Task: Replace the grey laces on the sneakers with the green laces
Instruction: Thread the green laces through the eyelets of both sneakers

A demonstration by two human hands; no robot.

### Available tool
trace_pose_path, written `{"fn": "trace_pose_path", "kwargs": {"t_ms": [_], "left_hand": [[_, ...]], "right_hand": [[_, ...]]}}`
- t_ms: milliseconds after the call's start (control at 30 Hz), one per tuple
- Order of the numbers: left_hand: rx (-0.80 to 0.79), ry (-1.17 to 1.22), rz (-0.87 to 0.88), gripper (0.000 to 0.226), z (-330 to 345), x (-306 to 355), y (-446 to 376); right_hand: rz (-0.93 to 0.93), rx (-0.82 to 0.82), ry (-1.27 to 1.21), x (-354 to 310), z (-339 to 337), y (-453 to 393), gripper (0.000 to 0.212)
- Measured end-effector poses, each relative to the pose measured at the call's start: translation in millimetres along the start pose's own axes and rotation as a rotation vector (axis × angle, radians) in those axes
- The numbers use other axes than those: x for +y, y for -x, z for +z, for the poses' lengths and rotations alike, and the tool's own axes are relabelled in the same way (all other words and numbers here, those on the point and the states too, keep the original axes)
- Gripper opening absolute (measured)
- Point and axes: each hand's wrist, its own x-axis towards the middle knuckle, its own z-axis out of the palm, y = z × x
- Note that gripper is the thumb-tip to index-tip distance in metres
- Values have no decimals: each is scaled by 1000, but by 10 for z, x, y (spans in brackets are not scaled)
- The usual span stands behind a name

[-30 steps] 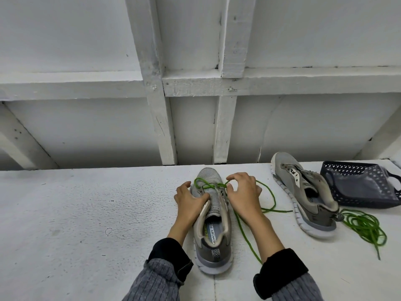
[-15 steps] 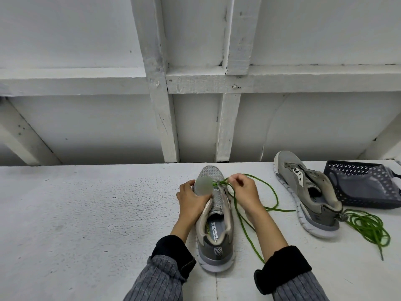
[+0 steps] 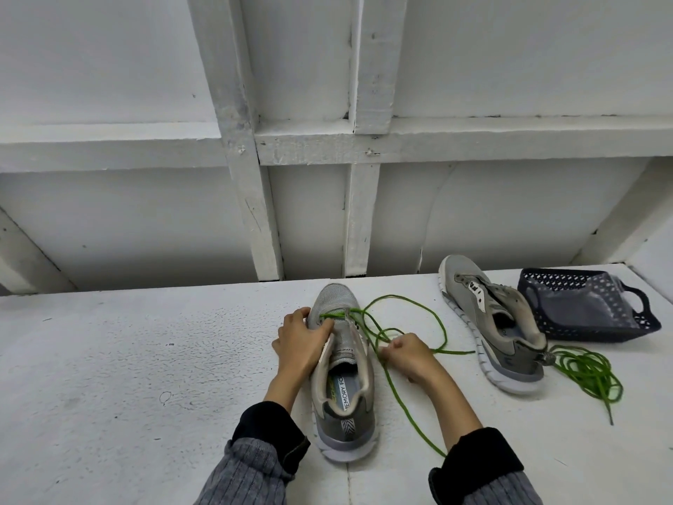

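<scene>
Pinched tight in the right hand (image 3: 408,353) is a green lace (image 3: 409,406), just beside the grey shoe (image 3: 344,388) in the middle of the white table (image 3: 127,377). Her left hand (image 3: 300,344) wraps around the shoe's side, thumb pressing on the green lace across the front. Another grey shoe (image 3: 491,329) lies to the right, with more green lace (image 3: 586,369) piled by its heel.

The sneaker's insole (image 3: 341,386) reads "MEMORY FO", partly hidden.

Mesh-cloth sneaker (image 3: 337,302); matt, rough white-painted table (image 3: 145,359); perforated plastic basket (image 3: 582,308); ribbed knit sleeves (image 3: 247,475).
</scene>
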Motion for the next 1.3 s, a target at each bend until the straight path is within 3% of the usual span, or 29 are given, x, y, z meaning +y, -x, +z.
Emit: {"fn": "trace_pose_path", "kwargs": {"t_ms": [133,200,300,400,600,767,867,933,1067,1133,1200,1300], "left_hand": [[-1,0,-5,71,4,-2,12],[1,-7,4,72,16,1,31],[22,-43,38,72,-8,-3,41],[39,-141,81,68,-28,-5,16],[45,-181,92,62,-12,-28,10],[63,-192,74,65,-1,-32,11],[65,-189,73,64,13,-31,12],[62,-188,68,60,9,-40,14],[12,-193,34,53,-8,23,29],[-47,-166,-36,54,-24,37,17],[-65,-34,-35,51,-60,105,9],[-65,279,142,30,-103,320,45]], "right_hand": [[-33,54,121,12,66,-7,23],[-73,229,210,-53,44,11,11],[-209,472,156,-200,-55,-37,12],[-319,454,143,-302,-124,-303,18],[-278,353,426,-350,-76,-722,40],[-305,402,679,-299,36,-783,20],[-334,399,759,-265,35,-795,22],[-354,410,642,-301,-7,-779,17],[-465,511,-87,-567,-211,-529,9],[-509,496,-328,-728,-281,-343,8],[-583,454,-467,-840,-338,-185,10],[-638,413,-462,-903,-342,-63,9]]}}
